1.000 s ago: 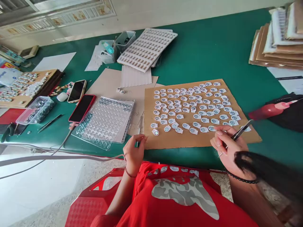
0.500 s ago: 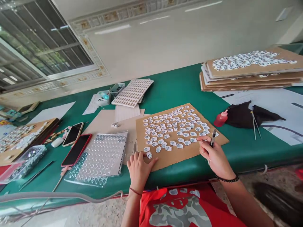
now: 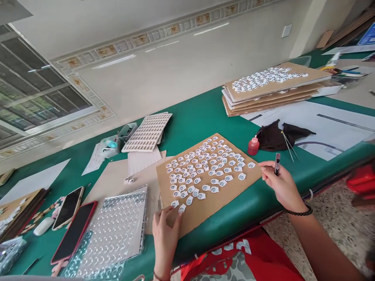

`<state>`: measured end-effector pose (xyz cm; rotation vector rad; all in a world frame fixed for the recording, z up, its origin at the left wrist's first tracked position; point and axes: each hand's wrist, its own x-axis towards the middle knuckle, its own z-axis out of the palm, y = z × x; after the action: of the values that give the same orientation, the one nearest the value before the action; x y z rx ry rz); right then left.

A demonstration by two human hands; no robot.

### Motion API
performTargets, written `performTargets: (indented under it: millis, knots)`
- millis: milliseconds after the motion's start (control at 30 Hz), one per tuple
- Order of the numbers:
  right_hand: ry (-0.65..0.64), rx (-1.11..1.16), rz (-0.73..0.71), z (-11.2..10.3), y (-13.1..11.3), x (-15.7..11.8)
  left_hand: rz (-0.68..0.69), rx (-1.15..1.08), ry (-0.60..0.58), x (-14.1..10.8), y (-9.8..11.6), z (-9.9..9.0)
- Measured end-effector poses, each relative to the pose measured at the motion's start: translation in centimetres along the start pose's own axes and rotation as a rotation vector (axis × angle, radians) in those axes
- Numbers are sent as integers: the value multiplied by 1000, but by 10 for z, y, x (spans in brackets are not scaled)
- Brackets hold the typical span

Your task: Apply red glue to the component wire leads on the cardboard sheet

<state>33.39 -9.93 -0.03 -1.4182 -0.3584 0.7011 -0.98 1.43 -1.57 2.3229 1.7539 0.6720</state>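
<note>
Rows of small white tags with round dark prints lie on a brown cardboard sheet. My left hand rests at the sheet's lower left corner, thumb and fingers apart beside the nearest tag, holding nothing. At the sheet's right corner is my right hand, its fingers closed around a dark pen-like tool that points upward. Its fingertips are close to the cardboard corner; whether they pinch it is too small to tell.
Left of the sheet are a clear bubbled plastic sheet, two phones and a mouse. Behind stand pale slotted trays. Rightward are a red bottle, black cloth, tweezers and stacked cardboard.
The view has swung to the right. My right hand has moved off the tags to the sheet's right corner, still with the tool. My left hand stays at the lower left corner.
</note>
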Motion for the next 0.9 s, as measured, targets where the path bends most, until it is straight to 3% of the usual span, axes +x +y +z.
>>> performTargets:
  millis: [133,233,367,500,600,733,800,900]
  knots:
    - [32,89,68,-15,6,-11,-42,-45,106,23,-8,-13]
    - [-11,212,180,-16,12,-33,-65,-19,154,49,-1,-23]
    - [-4,351,308,-7,17,-55,-42,54,193,78,33,-38]
    - [25,415,391,-3,16,-59,34,133,152,109,70,-49]
    - [3,436,467,-4,10,-57,88,158,59,149,83,-39]
    - [-38,476,530,-7,7,-50,90,165,-113,208,79,-7]
    - [-46,502,534,-7,8,-47,83,148,-193,225,74,3]
    - [-45,540,516,-4,5,-46,85,97,-275,232,70,6]
